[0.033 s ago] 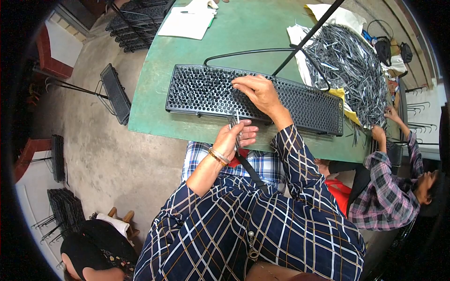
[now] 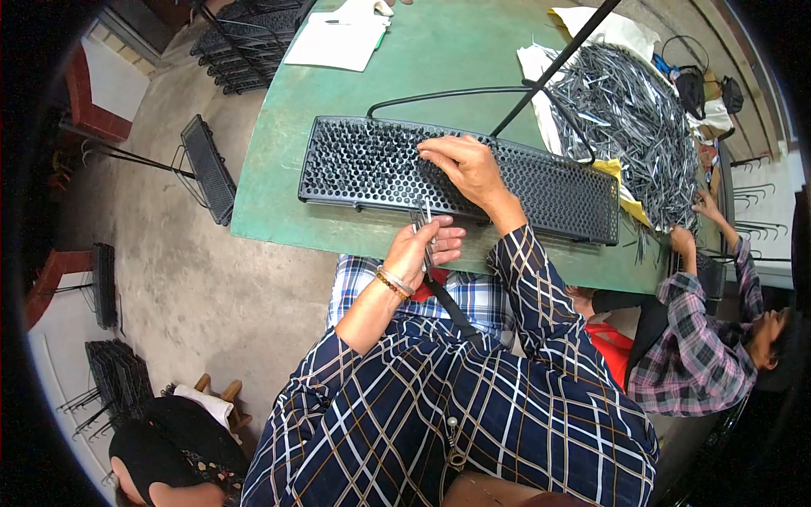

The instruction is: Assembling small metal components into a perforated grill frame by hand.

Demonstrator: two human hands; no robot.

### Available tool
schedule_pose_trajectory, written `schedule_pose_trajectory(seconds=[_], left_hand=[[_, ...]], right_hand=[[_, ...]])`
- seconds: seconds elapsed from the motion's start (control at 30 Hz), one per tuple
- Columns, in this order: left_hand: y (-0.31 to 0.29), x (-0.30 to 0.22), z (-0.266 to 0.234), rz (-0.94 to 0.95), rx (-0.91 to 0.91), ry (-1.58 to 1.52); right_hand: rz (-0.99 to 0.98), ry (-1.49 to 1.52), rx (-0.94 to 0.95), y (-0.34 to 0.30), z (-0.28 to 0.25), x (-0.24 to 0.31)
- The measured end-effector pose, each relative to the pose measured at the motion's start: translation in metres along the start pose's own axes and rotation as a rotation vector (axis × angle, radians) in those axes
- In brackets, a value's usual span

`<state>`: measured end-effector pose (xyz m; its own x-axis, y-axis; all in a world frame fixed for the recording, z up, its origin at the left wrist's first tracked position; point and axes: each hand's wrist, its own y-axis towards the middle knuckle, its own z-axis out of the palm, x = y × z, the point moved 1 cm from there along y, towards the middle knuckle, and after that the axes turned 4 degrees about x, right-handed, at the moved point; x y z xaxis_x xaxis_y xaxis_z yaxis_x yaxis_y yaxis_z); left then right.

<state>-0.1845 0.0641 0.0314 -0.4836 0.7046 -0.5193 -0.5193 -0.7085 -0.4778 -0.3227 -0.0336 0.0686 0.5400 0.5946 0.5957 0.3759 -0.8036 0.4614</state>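
Note:
A long black perforated rack (image 2: 562, 196) lies across the table in front of me. Its left part is densely filled with upright dark pieces; the right part shows bare holes. Just off the rack's near edge, my left hand (image 2: 414, 247) is closed on several thin metal pieces (image 2: 425, 218), its thumb pressing them against the fingers. My right hand (image 2: 475, 173) is over the middle of the rack, at the edge of the filled part, fingers curled and thumb drawn in. Whatever it pinches is hidden by the hand.
A heap of slender grey metal pieces (image 2: 629, 110) lies on pale sacking at right, where another person's hands (image 2: 693, 228) reach in. A black rod (image 2: 553, 72) rises from the rack's wire handle (image 2: 456, 93). Papers (image 2: 334, 40) lie far left; another rack (image 2: 209, 169) stands off the table's left.

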Motion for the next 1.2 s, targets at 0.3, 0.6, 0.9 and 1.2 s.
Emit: schedule_pose_trajectory(seconds=[0.3,0.6,0.9,1.2], left_hand=[[0.001,-0.001,0.0,0.003,0.003,-0.014],[0.0,-0.001,0.002,0.022,0.019,0.017],[-0.006,-0.007,0.006,0.121,0.119,0.086],[-0.006,-0.008,0.004,0.044,0.186,0.022]], right_hand=[[-0.072,-0.188,-0.092,-0.004,0.011,0.008],[-0.017,-0.128,-0.232,-0.007,0.006,0.016],[0.624,0.636,0.212,-0.044,-0.004,0.021],[0.634,0.712,-0.044,-0.031,-0.011,0.019]])
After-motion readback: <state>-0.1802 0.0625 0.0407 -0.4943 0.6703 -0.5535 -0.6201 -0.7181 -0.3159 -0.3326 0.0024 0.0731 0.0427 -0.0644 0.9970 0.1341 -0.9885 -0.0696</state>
